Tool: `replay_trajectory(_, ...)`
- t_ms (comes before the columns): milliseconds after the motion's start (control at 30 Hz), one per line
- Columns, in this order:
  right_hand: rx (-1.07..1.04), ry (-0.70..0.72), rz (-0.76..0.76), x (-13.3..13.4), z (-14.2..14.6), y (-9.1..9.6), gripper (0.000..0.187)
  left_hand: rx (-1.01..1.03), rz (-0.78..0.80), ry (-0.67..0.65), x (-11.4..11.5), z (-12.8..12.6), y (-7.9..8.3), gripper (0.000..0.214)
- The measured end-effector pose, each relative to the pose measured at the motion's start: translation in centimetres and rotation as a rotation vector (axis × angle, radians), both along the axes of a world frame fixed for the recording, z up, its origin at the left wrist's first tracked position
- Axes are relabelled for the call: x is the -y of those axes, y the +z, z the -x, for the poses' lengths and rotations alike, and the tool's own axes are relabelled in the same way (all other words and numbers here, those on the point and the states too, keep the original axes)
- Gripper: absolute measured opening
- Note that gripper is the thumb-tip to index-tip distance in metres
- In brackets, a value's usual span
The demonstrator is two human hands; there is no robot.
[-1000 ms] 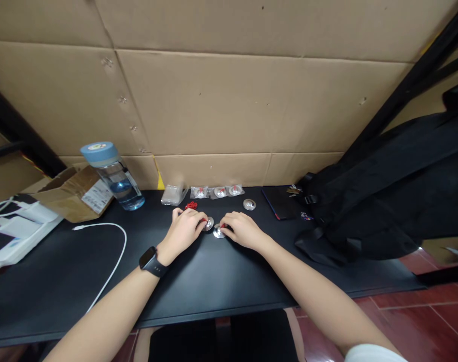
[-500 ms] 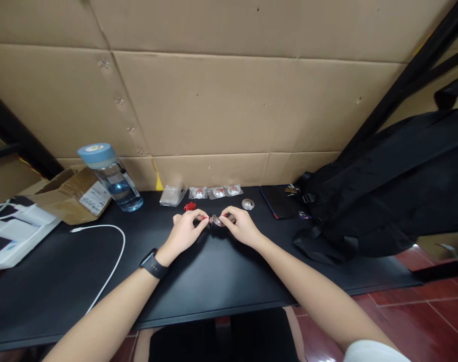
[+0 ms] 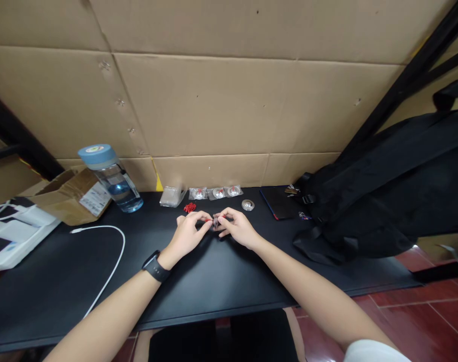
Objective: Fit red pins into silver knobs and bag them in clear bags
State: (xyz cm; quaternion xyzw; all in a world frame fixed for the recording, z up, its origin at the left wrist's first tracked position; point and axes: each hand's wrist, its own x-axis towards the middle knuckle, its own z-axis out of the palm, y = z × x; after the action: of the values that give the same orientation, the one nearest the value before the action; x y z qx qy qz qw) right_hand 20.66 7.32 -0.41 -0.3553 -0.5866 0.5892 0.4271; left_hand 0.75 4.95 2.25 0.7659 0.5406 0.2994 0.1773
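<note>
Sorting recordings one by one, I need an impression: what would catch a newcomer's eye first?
Probably the large black fabric backpack at the right of the black desk. Then the bare left hand and right hand at the centre, pinching shiny round metal discs edge-on between them. At the left stands a tall clear bottle with a blue lid.

A black watch [image 3: 151, 259] with a flat, dark face and a black band [image 3: 160, 272] with little holes goes around the left wrist [image 3: 168, 260]. A plain white cloth sleeve [image 3: 369, 351] shows high on the right arm [image 3: 308, 286].
</note>
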Motion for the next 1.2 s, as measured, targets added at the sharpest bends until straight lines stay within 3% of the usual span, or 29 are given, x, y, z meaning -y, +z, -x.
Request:
replay_trajectory(200, -0.151, 0.061, 0.163, 0.4, 0.1, 0.7, 0.048, -0.03, -0.014, 0.019, 0.1, -0.1, 0.1, 0.022)
replay_trajectory(567, -0.111, 0.081, 0.121, 0.3, -0.2, 0.4, 0.058, -0.091, -0.062, 0.013, 0.2, -0.1, 0.3, 0.018)
replay_trajectory(667, -0.041, 0.07, 0.042, 0.1, -0.2, 0.0, 0.057, -0.115, -0.082, -0.002, 0.1, 0.1, 0.1, 0.017)
replay_trajectory(767, 0.104, 0.037, -0.135, -0.1, -0.4, -0.2, 0.049, -0.151, -0.152, 0.05, -0.3, 0.6, 0.2, 0.017)
replay_trajectory(967, 0.51, -0.072, -0.607, 0.0, -1.4, 0.4, 0.042, -0.186, -0.299, 0.418, -2.0, 3.8, 1.0, 0.018)
replay_trajectory(1067, 0.599, -0.105, -0.644, 0.1, -1.7, 0.6, 0.043, -0.187, -0.304, 0.508, -3.0, 5.5, 0.8, 0.021)
replay_trajectory(1200, 0.633, -0.111, -0.647, 0.4, -1.7, 0.8, 0.043, -0.165, -0.195, 0.521, -4.0, 6.7, 0.2, 0.031)
